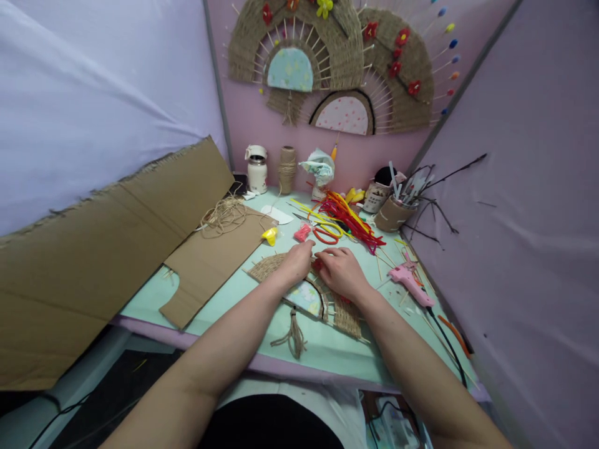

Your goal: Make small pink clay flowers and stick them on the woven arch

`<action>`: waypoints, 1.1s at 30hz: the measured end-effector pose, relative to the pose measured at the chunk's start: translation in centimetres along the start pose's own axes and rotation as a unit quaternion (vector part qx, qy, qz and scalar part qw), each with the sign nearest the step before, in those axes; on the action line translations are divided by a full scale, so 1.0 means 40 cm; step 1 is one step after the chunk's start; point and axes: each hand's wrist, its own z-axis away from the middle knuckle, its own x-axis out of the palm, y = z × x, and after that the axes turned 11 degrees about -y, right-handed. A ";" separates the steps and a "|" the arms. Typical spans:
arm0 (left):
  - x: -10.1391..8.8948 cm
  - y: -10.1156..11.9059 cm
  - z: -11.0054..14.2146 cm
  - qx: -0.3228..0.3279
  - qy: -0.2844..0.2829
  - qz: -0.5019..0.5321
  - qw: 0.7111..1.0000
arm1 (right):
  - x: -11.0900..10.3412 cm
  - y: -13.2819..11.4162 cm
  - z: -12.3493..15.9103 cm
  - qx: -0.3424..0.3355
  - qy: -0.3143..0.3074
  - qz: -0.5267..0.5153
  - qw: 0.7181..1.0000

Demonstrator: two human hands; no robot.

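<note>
A half-round woven twine fan (267, 267) lies on the table under both my hands, with thin sticks poking past its rim. Flowered cloth (306, 297) fills its inner half circle, and a twine tassel (294, 337) hangs toward me. My left hand (297, 262) is closed at the fan's upper middle, fingertips together. Just right of it, my right hand (344, 271) curls its fingers over a red piece (318, 264) on the weave. What either hand pinches is hidden by the fingers. Beyond them lie a small pink-red packet (302, 232) and red-handled scissors (327, 235).
Cardboard sheets (219, 262) and loose twine (227, 215) lie left. Red and yellow pipe cleaners (350, 218) are heaped behind. A pink glue gun (412, 285) with a black cord rests right, near a brown pot (394, 215) of tools and twigs. Finished fans (407, 62) hang on the wall.
</note>
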 end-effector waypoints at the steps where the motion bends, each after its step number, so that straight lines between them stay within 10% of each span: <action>1: 0.000 0.000 0.001 0.001 -0.001 0.001 1.000 | -0.001 -0.003 0.001 -0.001 -0.007 0.011 1.000; 33: -0.050 0.011 0.008 -0.018 -0.023 -0.031 0.999 | -0.014 0.020 0.007 -0.035 -0.031 -0.077 0.996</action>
